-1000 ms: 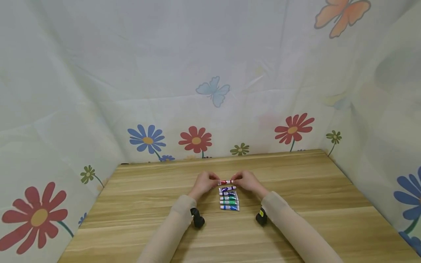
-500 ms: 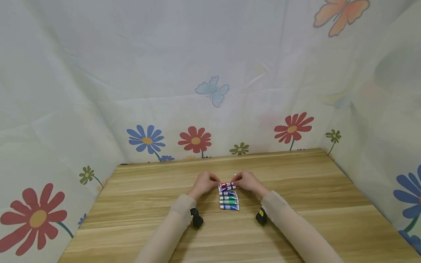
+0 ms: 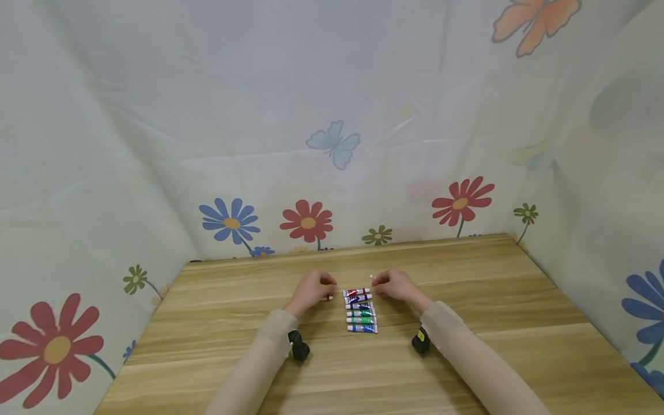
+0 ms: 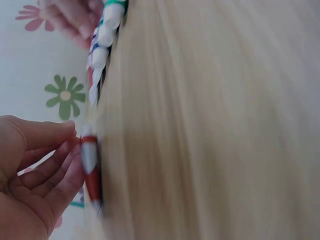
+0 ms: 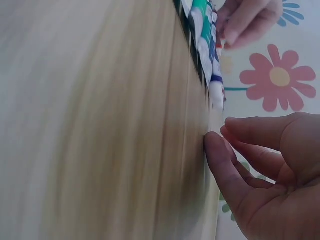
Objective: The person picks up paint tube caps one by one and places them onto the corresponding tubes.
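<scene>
Paint tubes lie side by side in a column on the wooden table [image 3: 467, 357]. A red tube [image 3: 355, 293] is at the far end. Nearer are a purple tube [image 3: 358, 299], green ones [image 3: 361, 313] and a blue tube [image 3: 362, 328]. My left hand [image 3: 310, 290] is left of the column, its fingertips right at another red-and-white tube [image 4: 91, 167] on the table, not gripping it. My right hand [image 3: 396, 286] is just right of the red tube, thumb and fingers loosely bent with nothing between them.
A small white piece [image 3: 371, 276] shows beyond the right fingertips. A white curtain [image 3: 259, 115] printed with flowers and butterflies surrounds the table's back and sides. Black cameras [image 3: 299, 349] are strapped at both wrists.
Both hands lowered the red tube against the purple one, let go and drew apart, the left hand farther left. A second red tube now shows by the left hand.
</scene>
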The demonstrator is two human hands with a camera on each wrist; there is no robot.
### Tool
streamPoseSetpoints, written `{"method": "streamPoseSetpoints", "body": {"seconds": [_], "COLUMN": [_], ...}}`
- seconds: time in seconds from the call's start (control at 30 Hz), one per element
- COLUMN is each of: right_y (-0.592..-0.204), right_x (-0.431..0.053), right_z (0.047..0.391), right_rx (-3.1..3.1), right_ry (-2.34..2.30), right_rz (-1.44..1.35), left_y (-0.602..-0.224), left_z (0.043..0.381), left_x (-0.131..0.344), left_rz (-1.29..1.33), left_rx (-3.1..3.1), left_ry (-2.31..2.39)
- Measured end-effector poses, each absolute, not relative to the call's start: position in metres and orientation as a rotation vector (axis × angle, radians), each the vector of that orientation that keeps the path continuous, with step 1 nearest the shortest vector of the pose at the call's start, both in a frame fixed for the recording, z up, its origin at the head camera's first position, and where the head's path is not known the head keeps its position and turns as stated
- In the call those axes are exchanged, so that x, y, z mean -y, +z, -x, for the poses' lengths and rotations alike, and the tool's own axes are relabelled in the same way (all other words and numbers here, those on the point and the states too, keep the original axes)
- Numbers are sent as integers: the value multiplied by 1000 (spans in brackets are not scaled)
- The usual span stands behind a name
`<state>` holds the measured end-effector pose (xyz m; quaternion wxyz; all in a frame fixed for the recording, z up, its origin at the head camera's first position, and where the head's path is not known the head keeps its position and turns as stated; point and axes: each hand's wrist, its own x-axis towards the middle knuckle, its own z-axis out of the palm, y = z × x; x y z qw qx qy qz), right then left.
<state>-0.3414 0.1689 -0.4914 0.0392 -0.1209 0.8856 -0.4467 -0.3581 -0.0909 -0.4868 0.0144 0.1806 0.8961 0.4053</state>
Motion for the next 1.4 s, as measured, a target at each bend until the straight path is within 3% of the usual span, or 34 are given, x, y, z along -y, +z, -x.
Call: {"method": "streamPoseSetpoints", "body": {"seconds": [0.47,1.1,1.4], "right_y": [-479,-469,-466], "right_x": [-207,-217,-207], "right_z": [330,332,337], "right_rx": [-2702,-2704,-2760], "right_ry": [-1330,-1264,-1213], "right_rz": [270,198,235], "left_y": [-468,-483,-483], "left_z": [351,353,350], "left_x": [138,138,132], "left_rz": [-501,-923,-773], "left_rx": [-2942,-2838,-2843], "left_ry": [1090,919,869]}}
